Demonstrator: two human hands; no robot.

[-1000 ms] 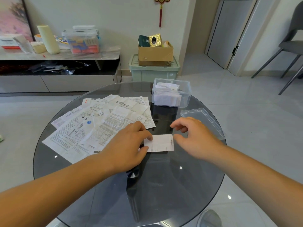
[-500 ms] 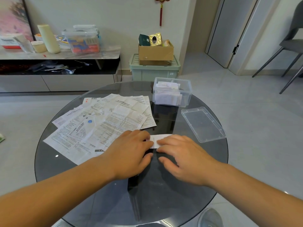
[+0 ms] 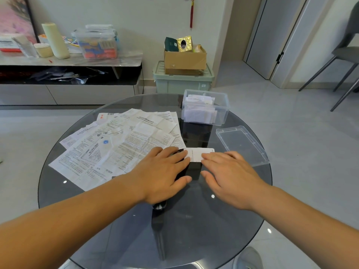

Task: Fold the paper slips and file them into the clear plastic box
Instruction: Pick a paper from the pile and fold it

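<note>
Pressing down with both hands: left hand (image 3: 163,175) and right hand (image 3: 231,177) lie palm-down on the round glass table (image 3: 194,239), fingers straight and together, gripping nothing. Their fingertips meet on one small folded slip (image 3: 198,154), left on its left end, right on its near right edge. This is probably flattening the crease so the fold stays shut and the slip is small enough to file. The slip lies flat on the glass between the hands, just right of the pile of unfolded sheets (image 3: 120,144); whether it touches the pile's corner I cannot tell.

The pile is fanned out left of centre, printed side up, within easy reach of the left hand, whose palm covers its near right edge. Plenty of sheets are left, so the task looks far from done.

The lid (image 3: 241,145) lies flat by the table's right edge, off the box to leave it open. The clear plastic box (image 3: 205,107) stands upright at the far side, apart from the hands, with folded slips already inside.

Beyond, on the floor, a green storage bin (image 3: 182,80) has a cardboard box (image 3: 184,59) on top.
</note>
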